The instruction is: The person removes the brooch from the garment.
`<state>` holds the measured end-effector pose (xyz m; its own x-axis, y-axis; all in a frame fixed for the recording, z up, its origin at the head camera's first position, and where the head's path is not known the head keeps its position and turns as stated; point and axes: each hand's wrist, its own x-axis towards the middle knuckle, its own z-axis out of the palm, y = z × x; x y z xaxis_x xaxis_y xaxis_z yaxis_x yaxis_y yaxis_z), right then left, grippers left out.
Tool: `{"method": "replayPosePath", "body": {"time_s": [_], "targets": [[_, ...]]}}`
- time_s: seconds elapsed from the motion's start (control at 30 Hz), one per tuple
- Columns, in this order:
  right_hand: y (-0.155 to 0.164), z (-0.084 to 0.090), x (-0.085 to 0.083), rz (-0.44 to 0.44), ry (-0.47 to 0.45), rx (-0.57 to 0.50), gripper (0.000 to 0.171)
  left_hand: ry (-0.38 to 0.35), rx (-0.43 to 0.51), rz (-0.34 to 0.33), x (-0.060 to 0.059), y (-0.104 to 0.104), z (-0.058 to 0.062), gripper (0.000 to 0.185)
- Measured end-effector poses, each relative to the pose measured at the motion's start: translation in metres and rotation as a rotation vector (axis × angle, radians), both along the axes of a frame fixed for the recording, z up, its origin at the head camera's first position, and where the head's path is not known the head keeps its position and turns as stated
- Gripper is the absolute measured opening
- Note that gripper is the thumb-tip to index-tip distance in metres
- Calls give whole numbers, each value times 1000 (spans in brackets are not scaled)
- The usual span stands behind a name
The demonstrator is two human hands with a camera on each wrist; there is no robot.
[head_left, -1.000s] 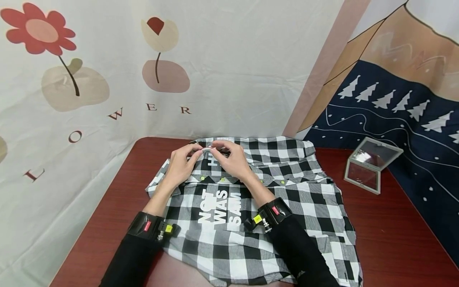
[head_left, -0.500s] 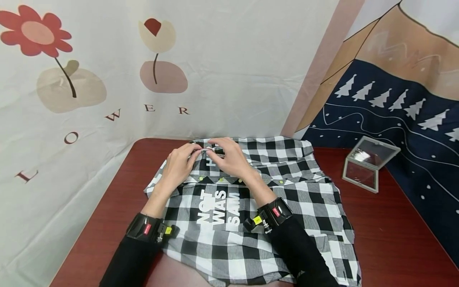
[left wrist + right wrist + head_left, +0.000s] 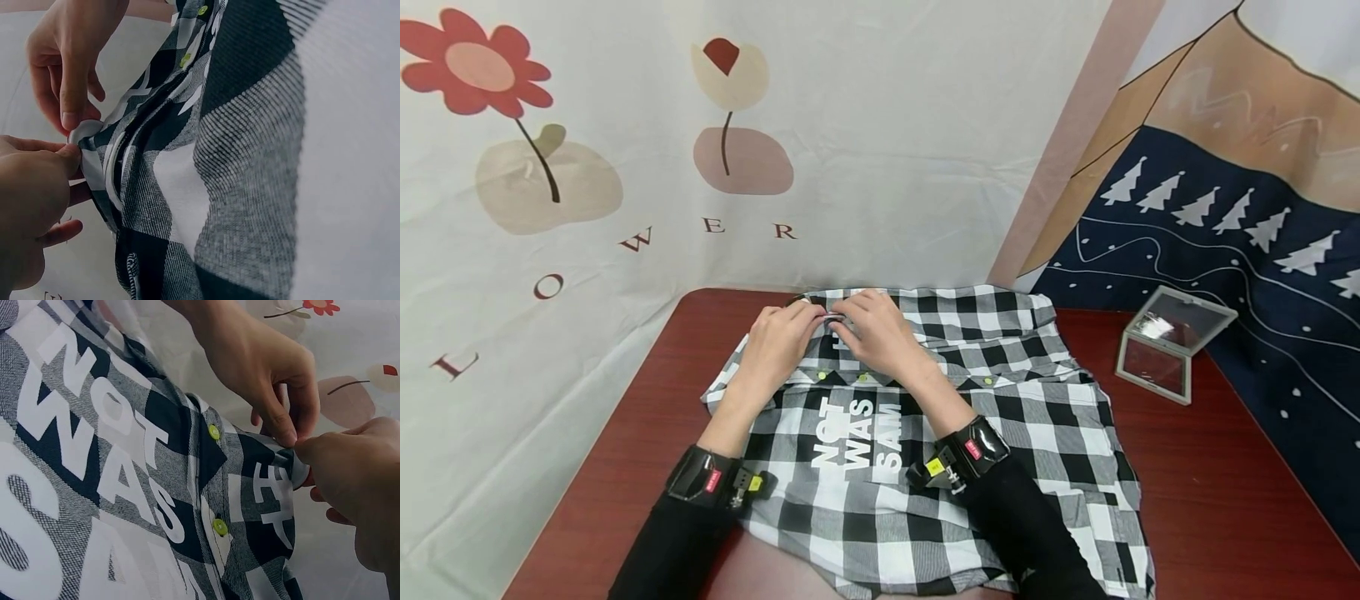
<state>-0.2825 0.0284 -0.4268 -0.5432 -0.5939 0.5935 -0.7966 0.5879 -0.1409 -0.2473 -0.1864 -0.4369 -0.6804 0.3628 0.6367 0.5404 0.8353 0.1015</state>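
Observation:
A black-and-white checked shirt (image 3: 1000, 392) with white lettering and small yellow-green buttons (image 3: 214, 432) lies spread on the red-brown table (image 3: 1210, 492). Both hands meet at its far edge, near the collar. My left hand (image 3: 811, 317) pinches a small fold of the fabric edge (image 3: 85, 132) between thumb and fingers. My right hand (image 3: 842, 317) pinches the same fold from the other side, fingertip to fingertip with the left. In the right wrist view the right hand (image 3: 303, 450) and left hand (image 3: 284, 434) grip the cloth just above the printed letters (image 3: 272, 494).
A small clear glass box (image 3: 1172, 342) with its lid tilted open stands on the table at the right. Printed cloth backdrops (image 3: 625, 167) hang close behind the table's far and side edges. Bare table shows to the left and right of the shirt.
The hands have drawn closer together and lowered slightly onto the far edge of the shirt, keeping their pinch. The shirt itself has not shifted.

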Motion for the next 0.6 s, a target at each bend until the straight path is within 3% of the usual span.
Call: {"method": "replayPosePath", "body": {"time_s": [0.6], "targets": [[-2, -6, 1, -32, 76, 12, 16, 87, -67, -2, 2, 3, 1, 15]]}}
